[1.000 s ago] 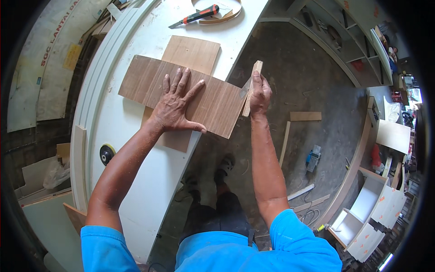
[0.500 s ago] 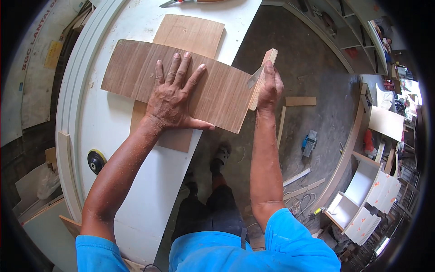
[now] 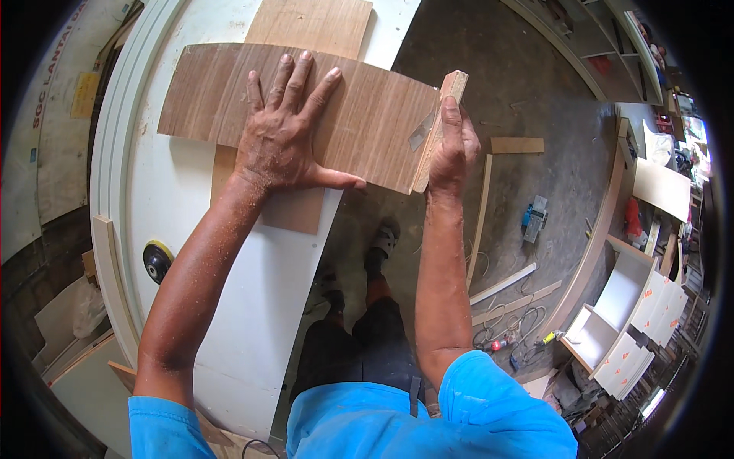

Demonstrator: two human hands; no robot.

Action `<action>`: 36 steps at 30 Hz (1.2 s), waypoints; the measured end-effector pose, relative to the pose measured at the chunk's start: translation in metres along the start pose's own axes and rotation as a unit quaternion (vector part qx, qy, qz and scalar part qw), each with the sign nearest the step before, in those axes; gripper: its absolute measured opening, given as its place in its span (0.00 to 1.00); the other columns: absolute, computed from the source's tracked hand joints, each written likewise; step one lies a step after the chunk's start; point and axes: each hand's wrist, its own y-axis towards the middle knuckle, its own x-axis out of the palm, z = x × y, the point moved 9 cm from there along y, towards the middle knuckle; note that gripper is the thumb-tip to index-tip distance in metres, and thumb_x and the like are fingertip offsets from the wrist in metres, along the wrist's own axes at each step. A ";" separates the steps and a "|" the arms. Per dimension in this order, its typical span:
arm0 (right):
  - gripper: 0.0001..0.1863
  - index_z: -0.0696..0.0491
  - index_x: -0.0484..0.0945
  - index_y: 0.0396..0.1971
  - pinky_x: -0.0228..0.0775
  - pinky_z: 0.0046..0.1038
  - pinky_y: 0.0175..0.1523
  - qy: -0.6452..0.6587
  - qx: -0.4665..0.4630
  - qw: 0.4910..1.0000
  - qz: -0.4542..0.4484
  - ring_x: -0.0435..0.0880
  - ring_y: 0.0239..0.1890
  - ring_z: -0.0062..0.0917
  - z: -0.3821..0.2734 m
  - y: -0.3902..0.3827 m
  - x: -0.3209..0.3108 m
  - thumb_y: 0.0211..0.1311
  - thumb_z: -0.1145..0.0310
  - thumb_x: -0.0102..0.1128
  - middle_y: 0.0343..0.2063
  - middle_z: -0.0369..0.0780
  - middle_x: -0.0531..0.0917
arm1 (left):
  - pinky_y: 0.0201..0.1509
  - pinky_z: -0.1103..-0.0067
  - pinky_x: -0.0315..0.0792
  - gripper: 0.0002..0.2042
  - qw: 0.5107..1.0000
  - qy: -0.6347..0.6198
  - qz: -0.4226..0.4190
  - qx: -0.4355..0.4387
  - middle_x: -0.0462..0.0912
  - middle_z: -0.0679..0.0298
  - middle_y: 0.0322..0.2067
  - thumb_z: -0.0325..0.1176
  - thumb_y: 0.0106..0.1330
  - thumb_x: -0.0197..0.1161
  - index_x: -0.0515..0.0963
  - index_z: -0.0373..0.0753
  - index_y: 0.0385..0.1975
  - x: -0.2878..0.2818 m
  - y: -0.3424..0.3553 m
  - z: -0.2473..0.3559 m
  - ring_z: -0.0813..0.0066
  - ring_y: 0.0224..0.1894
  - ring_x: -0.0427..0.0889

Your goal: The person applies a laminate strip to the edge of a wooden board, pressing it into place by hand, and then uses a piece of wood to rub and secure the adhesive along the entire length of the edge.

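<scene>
Along the near left runs a white bench (image 3: 252,306), with a round black pad (image 3: 157,262) at its left side. Farther up, the left hand (image 3: 277,145) lies flat, fingers spread, on a brown board (image 3: 371,99) set across the bench, its right end overhanging. To the right, the right hand (image 3: 451,149) grips a wooden block (image 3: 433,145) at that end, a grey flap (image 3: 420,131) beside it. Work on this edge seems under way, the board in place; how much of it is finished or left cannot be told. Beyond, a paler board (image 3: 310,24) shows from beneath.
</scene>
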 end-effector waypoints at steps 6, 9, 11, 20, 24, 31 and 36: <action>0.25 0.62 0.84 0.54 0.70 0.26 0.59 0.012 0.001 1.000 -0.006 0.78 0.50 0.20 0.009 -0.039 -0.011 0.75 0.54 0.62 0.47 0.37 0.83 | 0.82 0.40 0.34 0.74 1.000 0.008 0.030 0.005 0.51 0.52 0.79 0.91 0.26 0.63 0.54 0.56 0.80 0.001 -0.003 0.001 0.49 0.82 0.47; 0.24 0.62 0.83 0.55 0.69 0.27 0.61 0.023 0.011 1.000 -0.006 0.79 0.52 0.21 0.009 -0.060 -0.016 0.76 0.55 0.62 0.48 0.38 0.83 | 0.82 0.40 0.34 0.74 0.999 0.014 0.036 0.006 0.52 0.53 0.79 0.90 0.26 0.64 0.54 0.57 0.80 0.001 -0.003 0.002 0.50 0.82 0.48; 0.24 0.62 0.83 0.55 0.69 0.27 0.61 0.034 0.013 0.999 -0.005 0.78 0.52 0.21 0.011 -0.069 -0.018 0.76 0.55 0.62 0.48 0.38 0.83 | 0.82 0.40 0.34 0.74 0.999 0.017 0.040 0.008 0.52 0.53 0.79 0.90 0.26 0.65 0.54 0.57 0.80 0.000 -0.003 0.002 0.50 0.82 0.49; 0.22 0.60 0.80 0.58 0.69 0.26 0.57 -0.030 -0.002 0.999 -0.021 0.79 0.47 0.22 0.007 -0.107 -0.025 0.76 0.59 0.59 0.41 0.38 0.83 | 0.79 0.35 0.36 0.72 0.999 0.036 0.038 0.006 0.54 0.45 0.78 0.90 0.32 0.62 0.57 0.49 0.79 -0.001 0.005 0.004 0.42 0.81 0.50; 0.21 0.61 0.80 0.57 0.71 0.25 0.50 -0.051 0.103 0.993 -0.016 0.78 0.43 0.21 0.060 -0.200 -0.089 0.75 0.61 0.60 0.42 0.37 0.81 | 0.80 0.39 0.35 0.70 0.998 0.047 0.036 -0.037 0.52 0.45 0.79 0.85 0.35 0.68 0.56 0.48 0.80 -0.005 0.020 -0.004 0.44 0.82 0.46; 0.23 0.60 0.83 0.57 0.73 0.25 0.43 -0.375 0.084 0.923 -0.026 0.80 0.38 0.19 0.084 -0.177 -0.289 0.68 0.61 0.71 0.36 0.38 0.81 | 0.80 0.40 0.32 0.72 0.999 0.048 -0.001 -0.023 0.45 0.42 0.80 0.88 0.37 0.62 0.52 0.44 0.81 -0.004 0.012 -0.006 0.40 0.82 0.41; 0.18 0.59 0.85 0.33 0.69 0.30 0.37 -0.298 0.254 0.908 0.149 0.78 0.29 0.21 0.093 -0.200 -0.419 0.68 0.56 0.68 0.26 0.35 0.82 | 0.81 0.41 0.32 0.72 0.996 0.047 -0.062 -0.052 0.42 0.43 0.80 0.87 0.39 0.64 0.48 0.43 0.82 -0.019 0.010 -0.003 0.42 0.83 0.35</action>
